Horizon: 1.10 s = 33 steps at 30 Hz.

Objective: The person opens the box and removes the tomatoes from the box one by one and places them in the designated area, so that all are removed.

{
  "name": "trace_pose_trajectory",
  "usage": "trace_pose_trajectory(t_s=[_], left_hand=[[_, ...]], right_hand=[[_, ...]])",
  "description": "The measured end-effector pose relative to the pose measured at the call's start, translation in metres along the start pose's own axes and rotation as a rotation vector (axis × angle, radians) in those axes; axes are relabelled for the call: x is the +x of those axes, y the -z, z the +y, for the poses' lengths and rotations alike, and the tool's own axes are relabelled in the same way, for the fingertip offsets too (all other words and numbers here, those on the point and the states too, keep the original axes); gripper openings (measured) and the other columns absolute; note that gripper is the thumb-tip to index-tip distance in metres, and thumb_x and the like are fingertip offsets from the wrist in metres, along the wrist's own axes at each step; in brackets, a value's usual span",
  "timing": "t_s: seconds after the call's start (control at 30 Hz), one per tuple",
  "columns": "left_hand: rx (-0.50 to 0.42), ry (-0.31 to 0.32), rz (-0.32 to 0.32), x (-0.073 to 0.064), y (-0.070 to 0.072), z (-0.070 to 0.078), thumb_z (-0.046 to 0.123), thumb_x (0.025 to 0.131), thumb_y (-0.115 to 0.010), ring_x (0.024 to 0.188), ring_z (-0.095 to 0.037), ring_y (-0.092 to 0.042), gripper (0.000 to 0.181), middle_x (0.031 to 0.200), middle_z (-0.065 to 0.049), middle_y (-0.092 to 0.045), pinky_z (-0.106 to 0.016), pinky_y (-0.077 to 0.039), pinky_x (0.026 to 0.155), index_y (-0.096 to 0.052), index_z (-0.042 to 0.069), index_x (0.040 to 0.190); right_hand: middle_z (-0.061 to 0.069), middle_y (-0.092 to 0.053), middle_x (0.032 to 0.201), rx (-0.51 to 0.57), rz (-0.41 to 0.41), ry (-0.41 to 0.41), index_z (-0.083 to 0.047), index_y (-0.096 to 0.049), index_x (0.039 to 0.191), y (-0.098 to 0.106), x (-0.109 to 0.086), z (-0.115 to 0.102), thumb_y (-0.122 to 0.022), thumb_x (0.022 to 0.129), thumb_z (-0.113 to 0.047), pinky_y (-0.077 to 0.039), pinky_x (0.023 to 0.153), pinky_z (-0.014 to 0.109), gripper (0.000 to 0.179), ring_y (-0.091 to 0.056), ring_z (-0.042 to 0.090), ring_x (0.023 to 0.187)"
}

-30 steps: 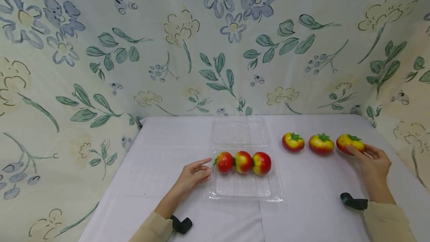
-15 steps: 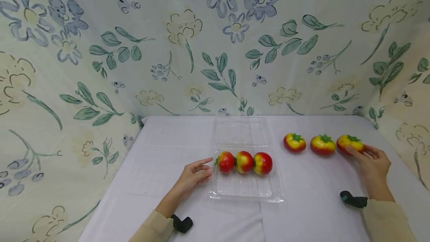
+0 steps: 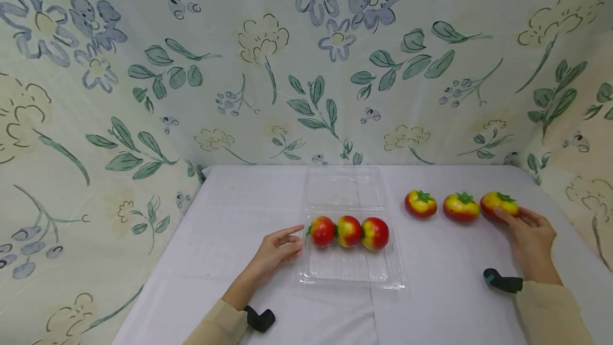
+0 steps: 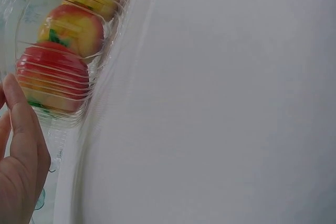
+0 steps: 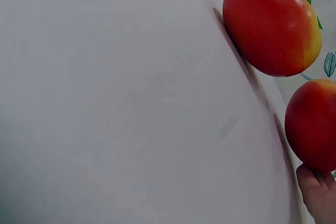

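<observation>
Three red-and-yellow tomatoes with green leafy tops stand in a row on the right, the left one, the middle one and the rightmost tomato. My right hand grips the rightmost one, thumb on its front and fingers round its right side. A clear plastic clamshell box lies open, its lid folded back. In its rear half sit three more tomatoes in a line. My left hand touches the box's left edge with fingers extended; in the left wrist view the fingers lie against its side.
A white cloth covers the table. Behind it and at both sides hangs a floral curtain. Black straps show at the cuffs of both beige sleeves.
The view shifts very slightly, moving the scene a little to the right. Both hands keep their places on the box and the rightmost tomato.
</observation>
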<state>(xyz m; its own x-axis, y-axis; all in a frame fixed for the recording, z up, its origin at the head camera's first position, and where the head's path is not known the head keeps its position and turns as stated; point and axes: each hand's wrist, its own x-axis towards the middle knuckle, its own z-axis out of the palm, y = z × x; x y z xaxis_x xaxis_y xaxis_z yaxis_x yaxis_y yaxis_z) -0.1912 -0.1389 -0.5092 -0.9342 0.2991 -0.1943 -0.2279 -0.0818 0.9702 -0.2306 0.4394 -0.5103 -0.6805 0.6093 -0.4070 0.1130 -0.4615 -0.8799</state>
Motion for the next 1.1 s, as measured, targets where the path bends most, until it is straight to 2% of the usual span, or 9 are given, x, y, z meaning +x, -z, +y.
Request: trace_pose_trajectory(t_s=[0.17,0.33,0.43,0.57,0.7,0.77,0.83,0.97,1.1], left_hand=[[-0.005,-0.002,-0.003,0.001,0.000,-0.001,0.006,0.092,-0.071,0.083,-0.014,-0.066,0.051,0.101,-0.008,-0.063,-0.027,-0.059,0.081,-0.055,0.000,0.140],[-0.009,-0.008,-0.015,0.002,0.001,-0.004,0.005,0.093,-0.070,0.083,-0.013,-0.066,0.050,0.101,-0.009,-0.063,-0.026,-0.058,0.081,-0.055,0.000,0.141],[-0.009,-0.012,-0.014,0.002,0.001,-0.004,0.005,0.093,-0.070,0.083,-0.013,-0.065,0.050,0.101,-0.009,-0.063,-0.026,-0.058,0.082,-0.055,0.000,0.141],[-0.004,-0.014,-0.007,0.001,0.001,-0.003,0.004,0.093,-0.069,0.083,-0.013,-0.065,0.050,0.101,-0.008,-0.064,-0.026,-0.058,0.082,-0.055,0.000,0.141],[-0.001,-0.013,-0.006,0.000,0.000,-0.002,0.004,0.093,-0.069,0.083,-0.013,-0.065,0.050,0.101,-0.008,-0.064,-0.026,-0.058,0.082,-0.055,0.000,0.141],[-0.002,-0.015,-0.008,0.001,0.000,-0.003,0.004,0.093,-0.069,0.083,-0.013,-0.065,0.050,0.101,-0.008,-0.064,-0.026,-0.058,0.082,-0.054,0.000,0.141],[-0.001,-0.016,-0.009,0.001,0.000,-0.003,0.004,0.093,-0.069,0.084,-0.013,-0.065,0.050,0.101,-0.008,-0.064,-0.026,-0.058,0.082,-0.054,-0.001,0.141],[0.004,-0.013,-0.006,0.000,0.000,-0.003,0.005,0.093,-0.070,0.084,-0.013,-0.065,0.050,0.101,-0.008,-0.064,-0.026,-0.058,0.082,-0.055,0.000,0.141],[0.007,-0.014,-0.005,0.000,0.000,-0.003,0.007,0.093,-0.070,0.084,-0.013,-0.065,0.050,0.101,-0.008,-0.064,-0.026,-0.058,0.082,-0.055,0.000,0.141]], right_hand=[[-0.013,-0.045,0.119,0.062,-0.013,-0.034,-0.027,-0.051,0.127,-0.002,0.002,-0.001,-0.090,0.069,-0.003,-0.053,0.081,0.015,0.074,-0.042,0.006,0.119],[-0.014,-0.045,0.120,0.068,0.020,-0.054,-0.028,-0.051,0.128,-0.005,0.004,-0.001,-0.091,0.066,-0.002,-0.041,0.095,0.019,0.078,-0.034,0.009,0.133],[-0.013,-0.045,0.121,0.091,0.016,-0.045,-0.027,-0.050,0.127,-0.004,0.005,0.001,-0.091,0.066,0.000,-0.051,0.087,0.019,0.078,-0.039,0.008,0.129],[-0.012,-0.046,0.122,0.120,-0.022,-0.027,-0.024,-0.048,0.131,-0.002,0.004,0.003,-0.088,0.069,0.004,-0.057,0.068,0.016,0.079,-0.044,0.005,0.116],[-0.012,-0.045,0.120,0.103,-0.038,-0.020,-0.024,-0.047,0.131,-0.001,0.002,0.003,-0.088,0.069,0.004,-0.057,0.066,0.015,0.079,-0.044,0.005,0.112],[-0.012,-0.044,0.120,0.093,-0.037,-0.019,-0.024,-0.047,0.130,-0.001,0.000,0.003,-0.088,0.069,0.003,-0.057,0.068,0.015,0.078,-0.042,0.005,0.116],[-0.013,-0.044,0.125,0.075,-0.031,-0.020,-0.025,-0.048,0.130,0.000,-0.002,0.002,-0.089,0.069,0.002,-0.055,0.077,0.016,0.078,-0.040,0.007,0.124],[-0.015,-0.041,0.132,0.043,-0.017,-0.025,-0.026,-0.048,0.129,0.001,-0.005,0.002,-0.089,0.069,0.000,-0.043,0.094,0.018,0.078,-0.030,0.009,0.137],[-0.014,-0.043,0.127,0.046,-0.006,-0.023,-0.024,-0.049,0.127,0.000,-0.006,0.002,-0.089,0.067,0.002,-0.043,0.094,0.019,0.076,-0.030,0.009,0.138]])
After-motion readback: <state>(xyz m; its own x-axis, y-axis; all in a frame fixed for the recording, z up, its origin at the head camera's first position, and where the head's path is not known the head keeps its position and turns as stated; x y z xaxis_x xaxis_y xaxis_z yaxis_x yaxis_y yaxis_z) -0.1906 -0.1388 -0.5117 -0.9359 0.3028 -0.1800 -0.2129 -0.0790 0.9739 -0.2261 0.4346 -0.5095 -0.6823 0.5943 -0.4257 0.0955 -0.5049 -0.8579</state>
